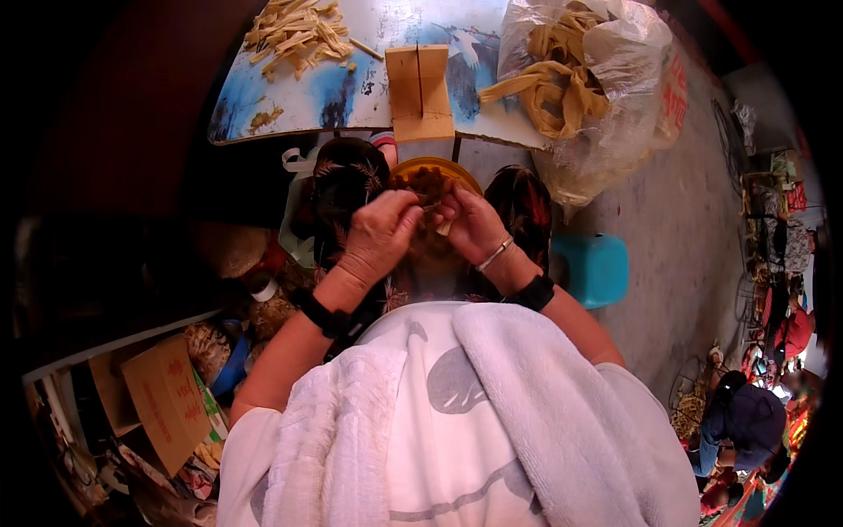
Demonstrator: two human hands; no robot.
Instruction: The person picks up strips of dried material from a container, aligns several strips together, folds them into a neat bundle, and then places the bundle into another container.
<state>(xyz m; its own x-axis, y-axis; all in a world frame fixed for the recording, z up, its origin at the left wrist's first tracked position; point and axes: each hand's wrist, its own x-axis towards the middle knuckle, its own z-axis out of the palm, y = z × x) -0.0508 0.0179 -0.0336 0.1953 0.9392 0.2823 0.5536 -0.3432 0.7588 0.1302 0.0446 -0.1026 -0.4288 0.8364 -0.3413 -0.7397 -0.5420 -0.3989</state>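
Observation:
Over a yellow basin (471,178) between my knees, my left hand (383,232) and my right hand (474,227) meet with fingertips pinched close together. From under my right fingers sticks out the end of a small pale yellow strip (444,228). Whatever my left fingertips pinch is too small to make out. Dark brown bits (428,181) lie in the basin, partly hidden by my hands. Just beyond the basin, an L-shaped wooden stand (421,92) with a thin dark upright line down its middle sits at the table's near edge.
The painted table (369,110) carries a pile of pale strips (299,37) at left. A clear plastic bag (628,88) of long tan strips (571,88) hangs over its right edge. A teal stool (593,270) stands at right, cardboard boxes (167,400) at lower left. Another person (746,422) is far right.

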